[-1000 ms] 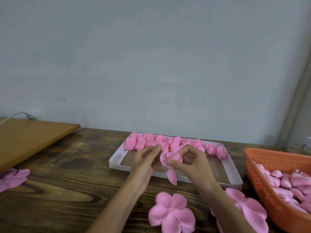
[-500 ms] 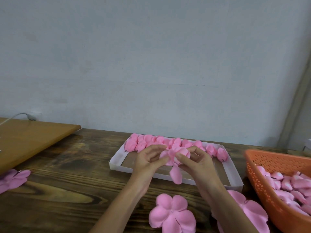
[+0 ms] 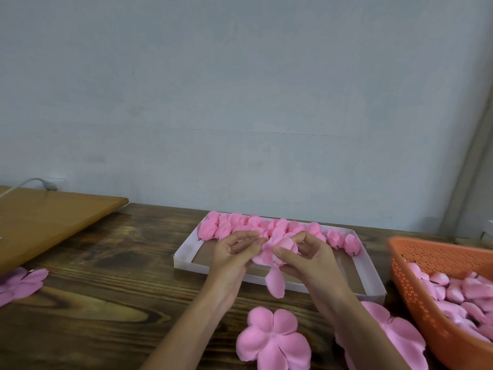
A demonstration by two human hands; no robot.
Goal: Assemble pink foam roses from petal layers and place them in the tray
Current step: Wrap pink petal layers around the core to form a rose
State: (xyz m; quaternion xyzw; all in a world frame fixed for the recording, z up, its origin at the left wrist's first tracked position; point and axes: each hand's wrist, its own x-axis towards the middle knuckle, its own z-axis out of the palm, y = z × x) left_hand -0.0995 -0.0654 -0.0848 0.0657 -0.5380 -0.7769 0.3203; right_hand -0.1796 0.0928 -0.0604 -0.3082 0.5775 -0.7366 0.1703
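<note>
Over the near rim of the white tray (image 3: 186, 252), both hands grip a half-wrapped pink foam rose (image 3: 277, 249). My left hand (image 3: 234, 255) pinches its left side and my right hand (image 3: 306, 259) presses its front with the thumb. One loose petal (image 3: 274, 283) hangs down from the rose. A row of finished pink roses (image 3: 269, 227) lines the tray's far side. A flat five-petal layer (image 3: 272, 340) lies on the table below my hands, and a larger layer (image 3: 400, 335) lies under my right forearm.
An orange perforated basket (image 3: 416, 295) with several small pink buds stands at the right. More flat petal layers (image 3: 21, 284) lie at the left edge. A light wooden board (image 3: 53, 222) sits at the back left on the dark wooden table (image 3: 106, 303).
The hands and rose have stayed over the tray's near rim. The fingers have closed tighter around the rose, folding petals inward, and the loose petal hangs a little lower.
</note>
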